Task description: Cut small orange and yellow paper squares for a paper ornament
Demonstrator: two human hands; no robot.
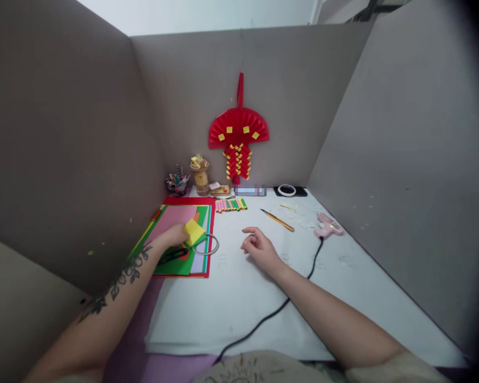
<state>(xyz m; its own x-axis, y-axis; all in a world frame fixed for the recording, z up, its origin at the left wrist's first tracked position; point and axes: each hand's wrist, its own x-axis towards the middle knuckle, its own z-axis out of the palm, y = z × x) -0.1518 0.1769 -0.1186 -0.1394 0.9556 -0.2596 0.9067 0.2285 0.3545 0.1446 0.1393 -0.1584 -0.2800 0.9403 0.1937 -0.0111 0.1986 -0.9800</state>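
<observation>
My left hand (pixel 174 234) reaches over the stack of coloured paper, its fingers closed on a small yellow paper square (pixel 195 232). A green edge shows just under the square. Beside it lies a silver ring (pixel 216 244), partly over the papers. Scissors or a cutter with a dark handle (pixel 172 256) rest on the green sheet below my wrist. My right hand (pixel 260 250) hovers over or rests on the white table sheet. Its fingers are loosely curled, with a gap between thumb and index finger, and nothing shows in them.
Rolled paper tubes (pixel 231 205) lie in a row behind my hands. To the right are a pencil (pixel 278 219), paper scraps and a pink glue gun (pixel 327 226) with a black cord (pixel 263 322). A red fan ornament (pixel 239 127) hangs on the back panel. A cup (pixel 201 178) stands back left.
</observation>
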